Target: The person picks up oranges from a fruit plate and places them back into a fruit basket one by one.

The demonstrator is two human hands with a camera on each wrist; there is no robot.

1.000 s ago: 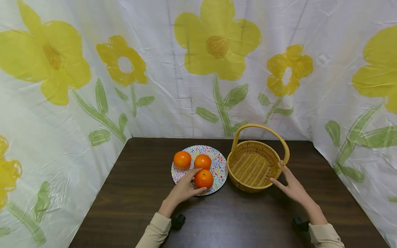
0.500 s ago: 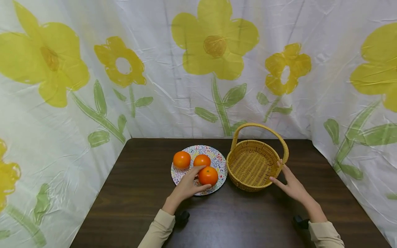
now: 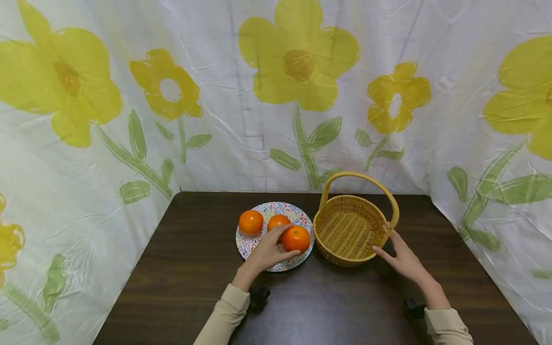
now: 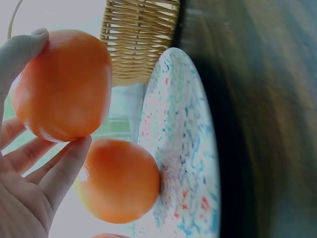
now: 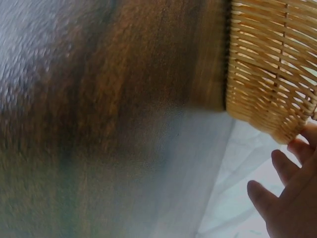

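Currently, left hand (image 3: 267, 253): your thumb and fingers grasp a fruit (image 3: 295, 239) above the plate (image 3: 303, 218), toward 3 o'clock.
Right hand (image 3: 404, 258): your fingers, loosely spread, touch the basket (image 3: 349, 230) at 4 o'clock.
Plate: second fruit (image 3: 251, 222) at 10 o'clock, third fruit (image 3: 278, 221) at 12.
Basket: just beside the plate's 3 o'clock edge.

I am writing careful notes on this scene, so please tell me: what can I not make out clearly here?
Head view: middle orange fruit, lower part hidden by the left hand.
Head view: held orange fruit, its top mark too small.
Left wrist view: lowest orange fruit, nearly all cut off by the bottom edge.
Right wrist view: wicker basket, cut off by the top and right edges.
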